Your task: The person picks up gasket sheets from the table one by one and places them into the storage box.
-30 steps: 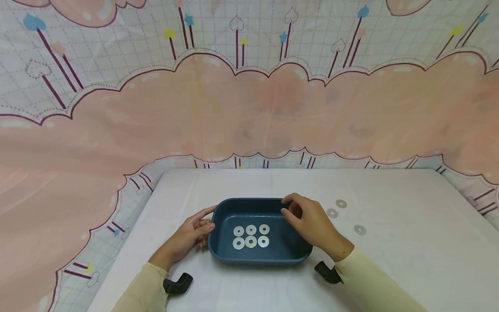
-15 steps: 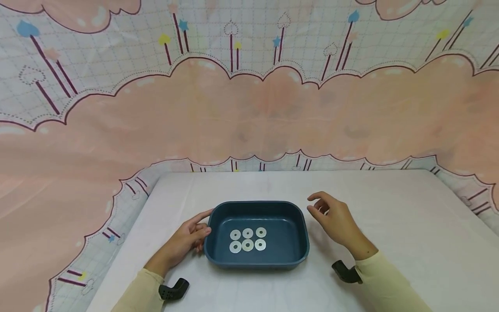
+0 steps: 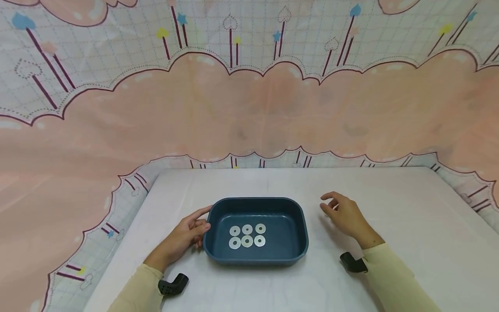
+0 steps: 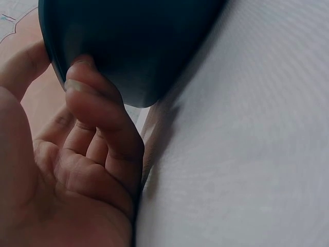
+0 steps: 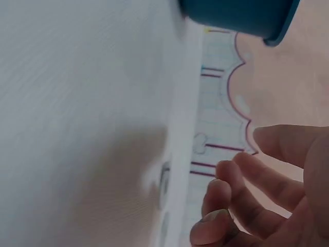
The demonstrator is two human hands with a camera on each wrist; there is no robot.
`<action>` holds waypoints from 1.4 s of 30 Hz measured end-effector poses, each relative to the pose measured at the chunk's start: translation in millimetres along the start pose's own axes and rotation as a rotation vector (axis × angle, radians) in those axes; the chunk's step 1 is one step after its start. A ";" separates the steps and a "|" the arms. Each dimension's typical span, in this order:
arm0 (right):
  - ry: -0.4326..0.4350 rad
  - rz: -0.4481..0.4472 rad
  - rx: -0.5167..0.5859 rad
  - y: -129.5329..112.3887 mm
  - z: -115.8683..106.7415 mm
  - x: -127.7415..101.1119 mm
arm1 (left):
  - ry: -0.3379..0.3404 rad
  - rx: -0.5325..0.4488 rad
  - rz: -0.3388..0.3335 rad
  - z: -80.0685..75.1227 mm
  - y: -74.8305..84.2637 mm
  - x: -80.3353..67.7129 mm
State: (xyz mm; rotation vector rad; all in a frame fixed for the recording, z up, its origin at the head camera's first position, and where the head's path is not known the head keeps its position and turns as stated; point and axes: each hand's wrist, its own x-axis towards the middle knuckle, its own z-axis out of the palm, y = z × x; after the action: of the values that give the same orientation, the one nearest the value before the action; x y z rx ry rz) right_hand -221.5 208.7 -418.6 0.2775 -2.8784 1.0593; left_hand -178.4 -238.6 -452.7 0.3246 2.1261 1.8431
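Left hand (image 3: 183,238) steadies the work: its thumb lies along the rim and its bent fingers press the outer left wall of the tray (image 3: 255,200), as the left wrist view shows close up. Right hand (image 3: 347,216) holds nothing; it hovers low over the white table (image 3: 409,225), well to the right of the tray, with fingers loosely spread and slightly bent. Behind the table hangs a pink cloud-patterned backdrop (image 3: 249,108). The dark blue tray sits near the table's front middle. On its floor lie six flat washers (image 3: 247,235) in two tidy rows of three, close together and left of centre. By the look of it, filling the tray is well under way, with room left at the right. No loose washer shows in the head view; the right wrist view has a faint ring-like mark under the fingers, too blurred to call
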 end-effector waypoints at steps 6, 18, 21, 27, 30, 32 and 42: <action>-0.074 0.078 -0.007 7.9 0.6 1.6 | 0.000 0.002 -0.003 -0.8 0.9 1.5; -0.146 0.150 -0.051 24.6 -0.8 5.6 | 0.013 -0.003 -0.016 -0.7 0.5 1.4; -0.153 0.151 -0.062 26.3 -1.3 5.6 | 0.013 -0.002 -0.023 -1.4 0.2 1.3; -0.172 0.157 -0.086 28.0 -0.4 4.6 | 0.002 -0.002 -0.013 -2.3 -1.3 1.0; -0.180 0.155 -0.087 28.6 -0.8 4.9 | 0.003 -0.005 -0.011 -2.2 -1.2 1.3; -0.185 0.155 -0.087 29.0 -1.2 5.3 | 0.004 -0.006 -0.012 -1.9 -1.0 1.4; -0.205 0.155 -0.094 26.8 -2.4 5.1 | 0.006 -0.004 -0.014 -0.3 2.5 0.3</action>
State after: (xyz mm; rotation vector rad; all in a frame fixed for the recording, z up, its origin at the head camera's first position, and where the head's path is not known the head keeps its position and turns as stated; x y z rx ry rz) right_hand -231.5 229.6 -433.2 0.1683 -3.1684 0.9653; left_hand -178.9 -238.4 -450.2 0.3027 2.1234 1.8425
